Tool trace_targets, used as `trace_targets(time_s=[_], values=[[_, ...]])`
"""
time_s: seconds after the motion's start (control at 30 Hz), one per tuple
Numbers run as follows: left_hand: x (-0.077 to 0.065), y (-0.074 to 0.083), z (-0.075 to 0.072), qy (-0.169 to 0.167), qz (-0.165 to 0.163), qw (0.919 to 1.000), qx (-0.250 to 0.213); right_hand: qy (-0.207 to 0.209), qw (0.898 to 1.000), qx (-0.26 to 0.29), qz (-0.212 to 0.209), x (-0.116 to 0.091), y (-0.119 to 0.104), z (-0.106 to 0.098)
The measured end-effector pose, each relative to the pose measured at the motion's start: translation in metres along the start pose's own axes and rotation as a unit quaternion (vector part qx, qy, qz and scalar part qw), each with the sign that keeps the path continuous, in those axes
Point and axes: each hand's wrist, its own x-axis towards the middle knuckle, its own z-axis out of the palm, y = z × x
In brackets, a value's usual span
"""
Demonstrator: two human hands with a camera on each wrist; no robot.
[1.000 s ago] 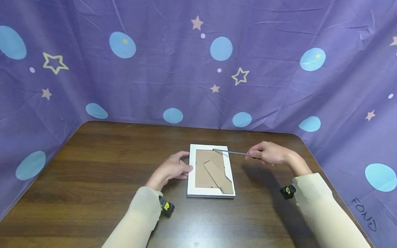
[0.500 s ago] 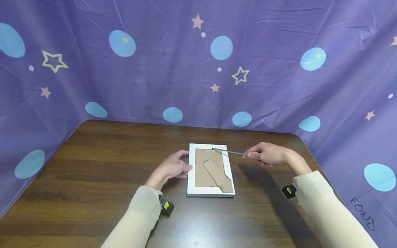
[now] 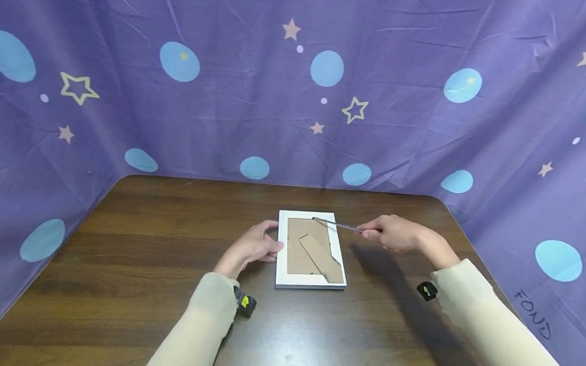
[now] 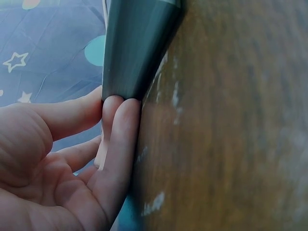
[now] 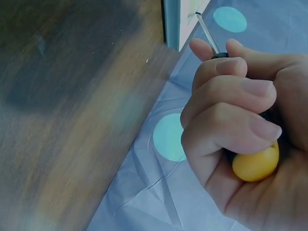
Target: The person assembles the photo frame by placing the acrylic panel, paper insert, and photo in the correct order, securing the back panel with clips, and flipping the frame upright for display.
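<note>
A white picture frame (image 3: 306, 280) lies face down on the table, its brown backing board (image 3: 302, 261) and slanted easel stand (image 3: 320, 255) facing up. My left hand (image 3: 250, 246) grips the frame's left edge, thumb on the top face and fingers along the side; the left wrist view shows the fingertips against the grey frame side (image 4: 137, 48). In my right hand (image 3: 396, 233) is a screwdriver with a yellow-ended black handle (image 5: 257, 163), fingers wrapped round it. Its thin shaft (image 3: 340, 225) reaches left across the frame, with the tip at the backing board's upper edge.
The brown wooden table (image 3: 155, 252) extends on both sides of the frame. A purple cloth (image 3: 270, 97) with stars and blue spots hangs behind it and at the sides. Black wrist cameras sit at both cuffs.
My right hand has shifted slightly left, and the screwdriver's handle end sits lower, so the shaft slopes more. Its tip stays at the same spot on the frame. The left hand keeps its grip.
</note>
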Motion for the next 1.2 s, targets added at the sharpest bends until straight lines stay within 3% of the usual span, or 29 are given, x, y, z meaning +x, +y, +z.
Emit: trace_targets(time_s=[0.07,0.17,0.33,0.57,0.8,1.0,1.1,1.2], values=[[0.0,0.0,0.0,0.001,0.001,1.0,0.0,-0.004,1.0,0.002,0.001,0.0,0.001,-0.001],[0.0,0.0,0.0,0.003,0.001,1.0,0.001,-0.03,0.998,0.047,-0.003,0.003,0.005,-0.004],[0.001,-0.003,0.001,0.004,-0.005,1.0,0.0,-0.097,0.985,0.146,-0.01,0.011,0.022,-0.009],[-0.002,0.001,0.001,-0.002,0.0,1.0,-0.005,-0.133,0.975,0.18,-0.003,0.016,0.032,-0.016],[-0.001,0.002,-0.001,-0.001,0.003,1.0,-0.003,-0.109,0.987,0.118,-0.015,0.015,0.017,-0.018],[0.001,0.0,-0.001,-0.007,0.004,1.0,-0.003,-0.072,0.995,0.072,0.006,0.01,0.008,-0.012],[0.0,0.001,-0.001,-0.008,0.002,1.0,-0.004,-0.047,0.999,0.028,0.003,0.007,0.004,-0.01],[0.0,0.001,-0.001,-0.008,0.002,1.0,-0.001,-0.018,0.998,-0.044,-0.027,0.005,0.0,-0.009]])
